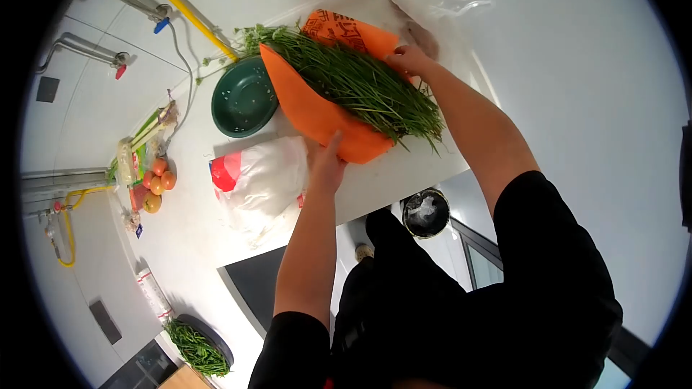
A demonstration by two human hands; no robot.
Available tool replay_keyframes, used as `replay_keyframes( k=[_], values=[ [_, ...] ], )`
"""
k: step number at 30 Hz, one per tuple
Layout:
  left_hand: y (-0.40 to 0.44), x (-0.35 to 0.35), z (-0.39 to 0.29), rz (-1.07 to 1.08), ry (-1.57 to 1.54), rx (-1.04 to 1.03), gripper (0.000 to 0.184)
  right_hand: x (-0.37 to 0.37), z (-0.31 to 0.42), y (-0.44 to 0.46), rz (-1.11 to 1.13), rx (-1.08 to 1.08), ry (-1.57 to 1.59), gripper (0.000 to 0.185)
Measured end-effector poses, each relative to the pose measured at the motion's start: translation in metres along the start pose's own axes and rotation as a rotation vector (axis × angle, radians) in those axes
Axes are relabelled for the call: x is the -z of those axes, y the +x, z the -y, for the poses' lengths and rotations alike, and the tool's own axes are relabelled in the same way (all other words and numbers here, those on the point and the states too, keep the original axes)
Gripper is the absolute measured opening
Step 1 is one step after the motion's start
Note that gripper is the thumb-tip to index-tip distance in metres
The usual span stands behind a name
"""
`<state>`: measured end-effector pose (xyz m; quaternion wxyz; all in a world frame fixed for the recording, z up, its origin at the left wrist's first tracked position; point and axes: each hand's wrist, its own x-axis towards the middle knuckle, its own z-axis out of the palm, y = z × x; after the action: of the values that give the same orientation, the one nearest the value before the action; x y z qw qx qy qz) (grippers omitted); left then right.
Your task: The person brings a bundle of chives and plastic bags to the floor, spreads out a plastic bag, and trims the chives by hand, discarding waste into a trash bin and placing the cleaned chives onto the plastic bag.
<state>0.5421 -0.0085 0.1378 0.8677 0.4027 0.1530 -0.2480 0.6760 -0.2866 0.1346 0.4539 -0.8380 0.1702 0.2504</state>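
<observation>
A large bundle of long green stalks (pixel 353 83) with small pale flower heads at its far left end lies on an orange wrapper (pixel 310 112) with dark printing on its far flap. My left hand (pixel 329 162) grips the near edge of the wrapper, thumb on top. My right hand (pixel 412 63) is closed on the far edge of the wrapper at the right, beside the stalks. A green bowl (pixel 245 97) with small pale bits inside stands just left of the bundle. Below the bowl lies a white plastic bag (pixel 267 173) with a red patch, next to my left forearm.
Clear plastic (pixel 432 11) lies at the back corner. Tomatoes (pixel 158 179) and other vegetables sit at the left wall. A paper roll (pixel 153 292) and a dark dish of cut greens (pixel 198 346) are lower left. A bin (pixel 425 212) stands below the counter's edge.
</observation>
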Motion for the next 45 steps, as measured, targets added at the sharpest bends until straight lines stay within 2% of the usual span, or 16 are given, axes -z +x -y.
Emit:
replay_keyframes(
  k=[4, 6, 10, 12, 15, 17, 20, 21, 22, 24, 27, 29, 31, 37, 43, 45],
  values=[
    [0.029, -0.017, 0.026, -0.018, -0.032, 0.021, 0.048, -0.017, -0.011, 0.003, -0.014, 0.091, -0.195, 0.067],
    [0.03, -0.036, 0.018, -0.04, -0.153, 0.062, 0.047, -0.019, -0.001, -0.016, 0.139, 0.011, 0.068, 0.063],
    [0.039, -0.032, 0.016, -0.022, -0.21, 0.156, 0.045, -0.032, 0.008, -0.034, 0.248, -0.024, 0.227, 0.06],
    [0.04, -0.028, 0.016, -0.003, -0.165, 0.167, 0.047, -0.044, 0.007, -0.037, 0.155, 0.095, 0.452, 0.043],
    [0.043, -0.022, 0.021, 0.021, -0.095, 0.157, 0.048, -0.044, 0.009, -0.05, 0.049, 0.07, 0.222, 0.038],
    [0.042, -0.019, 0.028, 0.001, 0.031, 0.104, 0.048, -0.049, 0.002, -0.057, 0.007, 0.047, 0.285, 0.036],
    [0.029, -0.011, 0.031, -0.038, 0.203, 0.049, 0.049, -0.049, -0.048, -0.02, 0.019, 0.24, 0.188, 0.037],
    [0.027, -0.009, 0.03, -0.046, 0.247, 0.051, 0.049, -0.045, -0.037, -0.031, 0.026, 0.044, 0.338, 0.038],
    [0.026, -0.008, 0.029, -0.055, 0.247, 0.041, 0.049, -0.045, -0.036, -0.028, 0.036, 0.053, 0.336, 0.038],
    [0.025, -0.01, 0.029, -0.119, 0.234, 0.08, 0.047, -0.042, -0.034, -0.027, -0.021, 0.096, -0.063, 0.047],
    [0.023, -0.012, 0.027, -0.13, 0.204, 0.098, 0.047, -0.056, -0.032, -0.042, -0.208, 0.3, 0.034, 0.041],
    [0.014, -0.027, 0.026, -0.061, 0.095, 0.13, 0.047, -0.058, -0.011, -0.069, -0.038, 0.209, 0.287, 0.058],
    [0.011, -0.038, 0.021, -0.018, -0.011, 0.165, 0.047, -0.061, 0.005, -0.088, 0.024, 0.109, 0.298, 0.059],
    [0.0, -0.032, 0.022, 0.025, 0.386, 0.21, 0.044, -0.08, -0.014, -0.089, -0.025, 0.282, 0.21, 0.047],
    [-0.043, -0.045, 0.031, 0.126, 0.51, 0.059, 0.045, -0.087, -0.01, -0.158, -0.2, 0.465, 0.307, 0.033],
    [-0.067, -0.05, 0.032, 0.189, 0.538, -0.114, 0.047, -0.091, -0.002, -0.205, -0.222, 0.434, 0.362, 0.032]
  ],
)
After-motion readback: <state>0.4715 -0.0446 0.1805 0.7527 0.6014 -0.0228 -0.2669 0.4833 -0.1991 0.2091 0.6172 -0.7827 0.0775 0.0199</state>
